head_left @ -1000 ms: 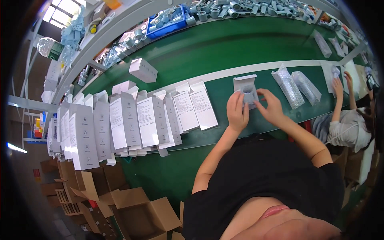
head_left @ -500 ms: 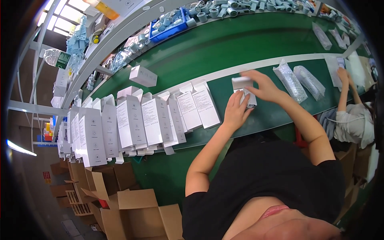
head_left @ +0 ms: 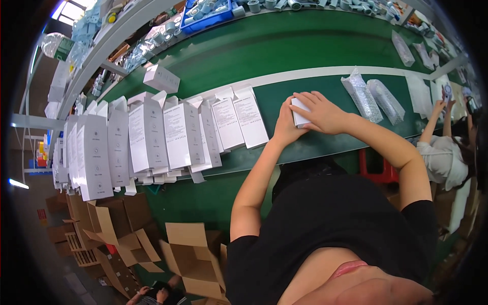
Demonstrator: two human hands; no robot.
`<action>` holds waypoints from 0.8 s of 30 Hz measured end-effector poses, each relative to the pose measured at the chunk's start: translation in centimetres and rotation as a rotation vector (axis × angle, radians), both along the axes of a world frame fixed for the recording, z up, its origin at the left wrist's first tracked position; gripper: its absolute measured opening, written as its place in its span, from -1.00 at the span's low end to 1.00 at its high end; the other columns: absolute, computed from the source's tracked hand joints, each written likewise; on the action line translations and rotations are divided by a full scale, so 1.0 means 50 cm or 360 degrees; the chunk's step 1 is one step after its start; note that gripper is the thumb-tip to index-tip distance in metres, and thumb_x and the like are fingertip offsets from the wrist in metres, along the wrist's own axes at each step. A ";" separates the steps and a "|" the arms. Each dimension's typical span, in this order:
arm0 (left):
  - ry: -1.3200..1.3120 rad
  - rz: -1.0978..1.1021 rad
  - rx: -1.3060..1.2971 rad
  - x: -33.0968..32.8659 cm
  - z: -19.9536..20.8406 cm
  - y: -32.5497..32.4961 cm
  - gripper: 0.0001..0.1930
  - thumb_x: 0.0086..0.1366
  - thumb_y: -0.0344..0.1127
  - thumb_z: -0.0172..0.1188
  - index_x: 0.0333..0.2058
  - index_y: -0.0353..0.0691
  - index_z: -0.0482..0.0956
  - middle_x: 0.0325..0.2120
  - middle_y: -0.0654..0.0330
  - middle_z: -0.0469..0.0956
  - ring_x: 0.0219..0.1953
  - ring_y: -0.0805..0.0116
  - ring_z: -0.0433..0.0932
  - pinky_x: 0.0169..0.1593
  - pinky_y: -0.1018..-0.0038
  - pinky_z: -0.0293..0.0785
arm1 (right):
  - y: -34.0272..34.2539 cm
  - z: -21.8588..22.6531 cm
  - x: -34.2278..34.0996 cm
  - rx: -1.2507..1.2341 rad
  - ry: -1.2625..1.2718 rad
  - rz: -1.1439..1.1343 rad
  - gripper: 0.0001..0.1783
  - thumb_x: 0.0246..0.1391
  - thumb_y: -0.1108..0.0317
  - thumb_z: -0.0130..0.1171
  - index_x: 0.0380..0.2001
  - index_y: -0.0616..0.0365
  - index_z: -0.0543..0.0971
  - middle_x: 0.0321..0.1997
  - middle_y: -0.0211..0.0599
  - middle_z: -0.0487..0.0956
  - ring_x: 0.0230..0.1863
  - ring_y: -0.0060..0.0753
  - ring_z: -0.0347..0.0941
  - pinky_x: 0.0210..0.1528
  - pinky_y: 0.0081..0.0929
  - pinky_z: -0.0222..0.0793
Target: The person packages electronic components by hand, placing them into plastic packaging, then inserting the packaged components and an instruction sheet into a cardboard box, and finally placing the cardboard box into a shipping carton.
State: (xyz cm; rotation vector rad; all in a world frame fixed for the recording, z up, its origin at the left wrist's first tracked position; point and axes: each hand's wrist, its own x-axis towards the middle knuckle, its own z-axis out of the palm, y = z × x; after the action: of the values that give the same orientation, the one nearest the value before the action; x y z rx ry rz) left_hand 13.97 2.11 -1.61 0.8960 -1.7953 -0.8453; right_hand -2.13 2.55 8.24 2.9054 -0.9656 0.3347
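Observation:
A small white carton (head_left: 300,113) stands between my hands at the green bench's near edge, its pale top facing up. My left hand (head_left: 287,124) wraps its left side, fingers curled around the far edge. Across the top and right side lies my right hand (head_left: 325,114), fingers bent over the box and gripping it. Much of the carton is hidden under the hands. Left of them, several tall white printed boxes (head_left: 250,119) stand close together in a row, some with raised end flaps. Two bubble-wrapped parts (head_left: 362,96) lie on the bench to the right.
A single white box (head_left: 161,79) lies on the green surface (head_left: 254,46) behind the row. Grey-blue parts and a blue bin (head_left: 207,18) line the far side. Open brown cartons (head_left: 195,259) stand on the floor. Another person's hands (head_left: 441,108) work at far right.
The carton's raised flap is down. My right hand has come down onto the box, and both hands now enclose it. The view has shifted; another person shows at lower left.

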 end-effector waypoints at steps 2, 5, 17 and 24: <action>0.0035 -0.0026 0.0086 0.000 0.006 0.005 -0.05 -0.34 -0.34 0.44 0.08 -0.32 0.09 0.00 0.00 0.22 0.02 0.08 0.29 0.06 0.37 0.26 | -0.014 0.028 -0.006 0.0385 0.0055 0.0013 -0.43 0.02 0.19 -0.01 0.11 0.13 0.22 0.20 -0.01 0.13 0.13 0.00 0.12 0.14 -0.14 -0.01; 0.0080 -0.0052 0.0179 0.002 0.013 0.011 -0.02 -0.36 -0.34 0.46 0.08 -0.32 0.08 0.01 0.01 0.21 0.02 0.09 0.29 0.08 0.37 0.25 | -0.019 0.044 -0.003 0.0776 0.0124 0.0020 -0.40 0.03 0.18 -0.03 0.14 0.12 0.17 0.22 0.01 0.09 0.15 0.02 0.09 0.15 -0.12 -0.02; -0.0102 0.0001 0.0124 0.008 0.030 0.012 -0.05 -0.28 -0.30 0.42 0.11 -0.34 0.07 0.05 -0.06 0.18 0.08 0.06 0.23 0.10 0.36 0.21 | 0.011 -0.002 0.014 0.0062 0.0182 0.0029 -0.33 -0.04 0.12 0.05 0.13 0.16 0.18 0.21 0.16 0.05 0.13 0.07 0.07 0.09 -0.18 -0.02; -0.0763 0.0345 -0.0138 0.084 0.031 0.029 -0.11 -0.12 -0.17 0.31 0.11 -0.48 0.03 0.12 -0.20 0.07 0.20 -0.04 0.04 0.19 0.20 0.03 | -0.134 0.018 -0.049 0.0113 0.0216 -0.0081 -0.27 -0.12 0.21 0.11 0.15 0.15 0.14 0.22 0.10 0.08 0.15 0.04 0.10 0.07 -0.20 0.05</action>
State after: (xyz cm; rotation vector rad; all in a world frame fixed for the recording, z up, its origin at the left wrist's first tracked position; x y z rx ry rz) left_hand 18.18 3.54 -0.06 1.2879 -2.0700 -0.4308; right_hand -4.60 -4.14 9.13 2.9147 -1.0482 0.1000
